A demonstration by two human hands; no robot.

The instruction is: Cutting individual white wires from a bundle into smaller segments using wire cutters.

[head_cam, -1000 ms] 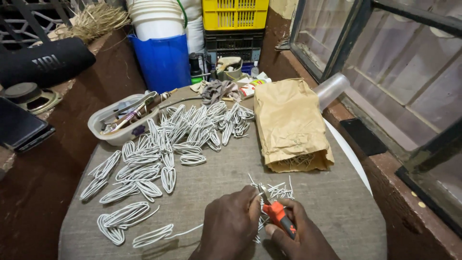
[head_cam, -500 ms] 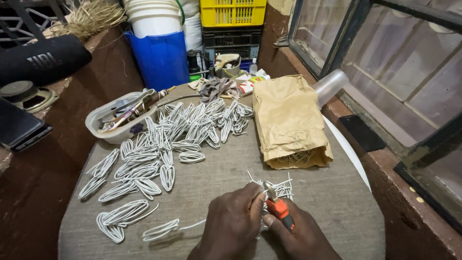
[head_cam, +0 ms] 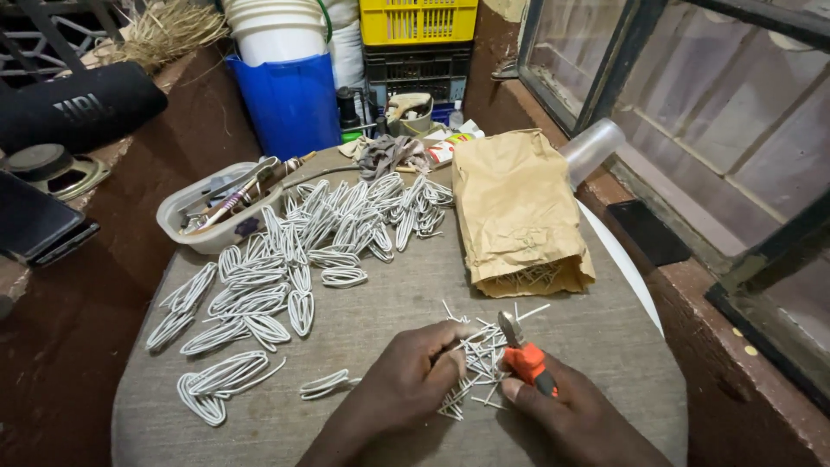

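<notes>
The right hand (head_cam: 575,415) holds a pair of pliers (head_cam: 523,350) with orange handles, its grip closed around the handles, the metal nose pointing up and away from the person. The left hand (head_cam: 415,376) rests just beside it, fingers curled and pinching short white wire pieces (head_cam: 475,359) at the edge of a small loose heap. That heap lies on the near part of a round worktop (head_cam: 389,303) covered in grey cloth, between the two hands.

Further out, to the left and centre, lie many white wire loops (head_cam: 294,259), each bent into a long narrow oval of several turns, spread in a wide scatter from the near left edge to the far side.

At the far left of the worktop sits a clear plastic tub (head_cam: 194,225) holding assorted hand tools and small parts. To the right lies a crumpled brown paper bag (head_cam: 514,207), flat on its side, its open mouth facing the person with thin wire pieces showing inside. A clear plastic cup (head_cam: 592,147) lies tipped just beyond the bag.

Behind the worktop stand a blue bucket (head_cam: 290,104) with a white bucket (head_cam: 277,30) nested in it, a yellow crate (head_cam: 419,19) stacked on a black crate (head_cam: 419,73), and a small white and red package (head_cam: 445,147) lying near a grey rag (head_cam: 385,156). A black cylindrical speaker (head_cam: 78,108) rests on the ledge at far left.
</notes>
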